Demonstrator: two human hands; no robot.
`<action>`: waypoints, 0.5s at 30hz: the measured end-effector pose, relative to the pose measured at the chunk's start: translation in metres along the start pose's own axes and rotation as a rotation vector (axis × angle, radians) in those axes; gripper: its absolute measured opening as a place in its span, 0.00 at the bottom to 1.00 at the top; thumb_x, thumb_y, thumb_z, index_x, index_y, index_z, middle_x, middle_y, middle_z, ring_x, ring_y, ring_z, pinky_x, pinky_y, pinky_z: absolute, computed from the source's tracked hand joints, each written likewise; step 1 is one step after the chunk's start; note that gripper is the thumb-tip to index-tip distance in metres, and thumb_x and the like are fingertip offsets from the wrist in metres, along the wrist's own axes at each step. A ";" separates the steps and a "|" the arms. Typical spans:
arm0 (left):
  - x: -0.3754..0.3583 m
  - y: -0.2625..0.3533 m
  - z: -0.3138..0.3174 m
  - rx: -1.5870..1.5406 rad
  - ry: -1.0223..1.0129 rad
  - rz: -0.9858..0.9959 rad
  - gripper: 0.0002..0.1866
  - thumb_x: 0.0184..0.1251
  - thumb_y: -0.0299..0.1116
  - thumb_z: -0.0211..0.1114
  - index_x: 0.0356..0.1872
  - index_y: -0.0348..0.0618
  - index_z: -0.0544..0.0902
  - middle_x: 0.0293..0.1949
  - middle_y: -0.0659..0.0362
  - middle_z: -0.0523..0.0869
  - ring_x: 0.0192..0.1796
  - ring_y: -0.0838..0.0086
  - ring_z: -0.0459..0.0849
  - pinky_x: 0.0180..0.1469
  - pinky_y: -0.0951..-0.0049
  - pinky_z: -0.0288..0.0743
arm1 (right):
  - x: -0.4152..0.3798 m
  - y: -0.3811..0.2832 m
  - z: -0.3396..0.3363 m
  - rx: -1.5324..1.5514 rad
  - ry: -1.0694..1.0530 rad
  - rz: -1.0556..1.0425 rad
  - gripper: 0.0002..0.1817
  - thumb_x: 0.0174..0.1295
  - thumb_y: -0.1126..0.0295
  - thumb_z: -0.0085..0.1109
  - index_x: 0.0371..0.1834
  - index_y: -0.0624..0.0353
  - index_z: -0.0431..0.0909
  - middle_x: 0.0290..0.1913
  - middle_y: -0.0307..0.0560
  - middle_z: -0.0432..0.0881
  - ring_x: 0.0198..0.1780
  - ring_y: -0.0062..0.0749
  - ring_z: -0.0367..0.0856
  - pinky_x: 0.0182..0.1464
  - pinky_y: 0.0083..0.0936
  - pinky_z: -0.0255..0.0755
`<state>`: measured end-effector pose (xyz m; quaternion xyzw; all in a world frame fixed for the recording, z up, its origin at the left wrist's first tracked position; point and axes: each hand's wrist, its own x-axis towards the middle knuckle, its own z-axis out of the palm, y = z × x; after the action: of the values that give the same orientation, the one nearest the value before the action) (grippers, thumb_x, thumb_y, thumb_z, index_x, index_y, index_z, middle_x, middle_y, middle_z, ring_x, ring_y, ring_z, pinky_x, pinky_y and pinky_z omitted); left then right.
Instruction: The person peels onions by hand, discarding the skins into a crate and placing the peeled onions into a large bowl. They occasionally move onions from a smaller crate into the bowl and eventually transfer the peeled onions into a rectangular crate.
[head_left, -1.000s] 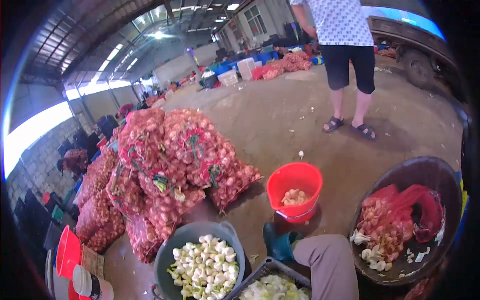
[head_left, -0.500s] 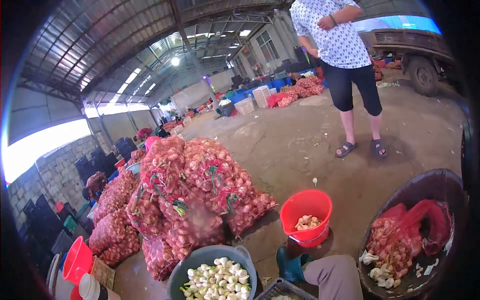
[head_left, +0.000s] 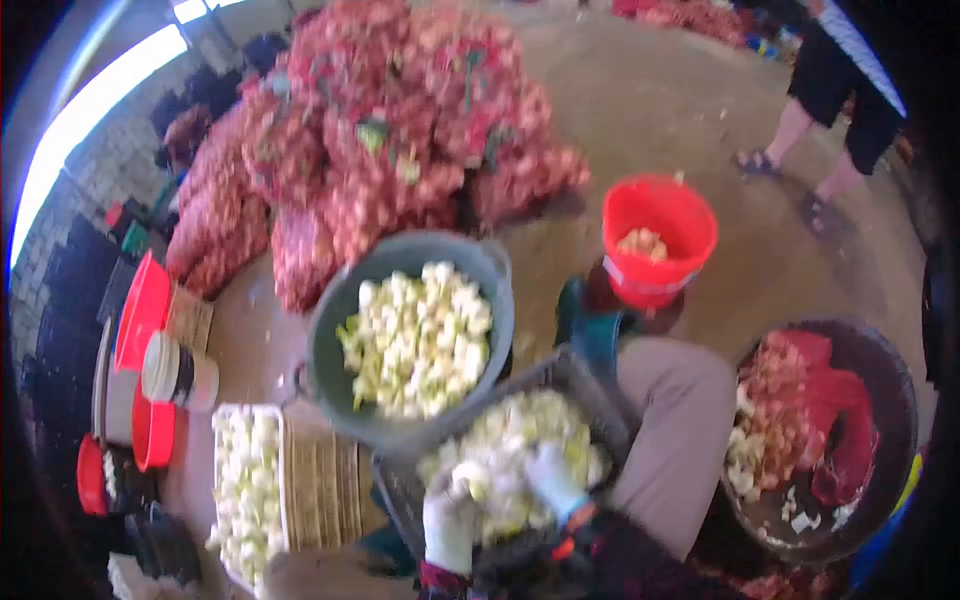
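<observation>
– Red mesh sacks (head_left: 350, 160) heaped at the back, grey tub (head_left: 420, 250) of white bulbs in front of them. Why that order?

– Reach, I'd guess. Bulky pile out of the way, tub just beside the black crate (head_left: 600, 405), and the crate tucked in by the knee (head_left: 675, 390) so both hands fit over it.

– And the hands?

– Gloved, both low over the pale bulbs (head_left: 530, 420) in the crate. Left hand (head_left: 450, 525) points forward from the near side, fingers bent in at one bulb (head_left: 468, 482); looks like a pinch, but with the blur I can't tell if it's gripped. Right hand (head_left: 552, 480) slants in toward the left, fingertips smeared, so no clue how spread they are or if they've got anything.
</observation>
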<state>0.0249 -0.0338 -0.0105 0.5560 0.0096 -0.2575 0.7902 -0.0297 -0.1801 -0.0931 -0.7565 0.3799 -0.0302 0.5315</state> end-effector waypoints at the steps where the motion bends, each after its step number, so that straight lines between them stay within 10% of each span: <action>1: -0.002 0.015 0.008 -0.239 -0.030 -0.025 0.28 0.63 0.29 0.65 0.64 0.33 0.70 0.51 0.50 0.82 0.50 0.61 0.82 0.54 0.65 0.76 | 0.012 0.008 -0.007 -0.062 -0.041 0.000 0.16 0.61 0.62 0.56 0.42 0.63 0.81 0.37 0.66 0.83 0.39 0.60 0.82 0.42 0.49 0.74; 4: -0.006 0.029 0.008 -0.260 -0.002 -0.025 0.33 0.64 0.31 0.65 0.69 0.36 0.64 0.55 0.48 0.79 0.55 0.61 0.80 0.57 0.59 0.75 | -0.004 -0.030 -0.038 -0.486 -0.248 -0.191 0.19 0.61 0.57 0.58 0.43 0.62 0.82 0.37 0.64 0.83 0.39 0.59 0.82 0.42 0.47 0.75; 7: -0.007 0.021 0.010 -0.279 0.038 -0.008 0.29 0.66 0.28 0.64 0.67 0.38 0.66 0.55 0.48 0.79 0.55 0.60 0.80 0.57 0.59 0.75 | -0.016 -0.061 -0.050 -0.111 -0.124 -0.348 0.20 0.59 0.57 0.62 0.44 0.63 0.83 0.35 0.62 0.84 0.37 0.51 0.84 0.41 0.41 0.76; 9: -0.004 0.016 0.016 -0.264 0.061 -0.023 0.27 0.66 0.26 0.63 0.65 0.39 0.68 0.55 0.48 0.79 0.56 0.60 0.79 0.57 0.59 0.75 | -0.016 -0.070 -0.045 0.402 -0.399 -0.283 0.18 0.57 0.60 0.66 0.44 0.64 0.83 0.35 0.59 0.85 0.35 0.42 0.85 0.39 0.35 0.76; 15: 0.005 -0.007 0.021 -0.096 0.094 0.110 0.26 0.61 0.29 0.69 0.59 0.39 0.70 0.53 0.50 0.80 0.54 0.63 0.80 0.55 0.68 0.75 | -0.012 -0.069 -0.031 0.383 -0.351 -0.171 0.14 0.58 0.66 0.65 0.42 0.66 0.82 0.35 0.51 0.85 0.34 0.32 0.82 0.37 0.30 0.74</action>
<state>0.0209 -0.0561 -0.0098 0.5285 0.0286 -0.1867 0.8277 -0.0149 -0.1870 -0.0181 -0.6654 0.2040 -0.0148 0.7179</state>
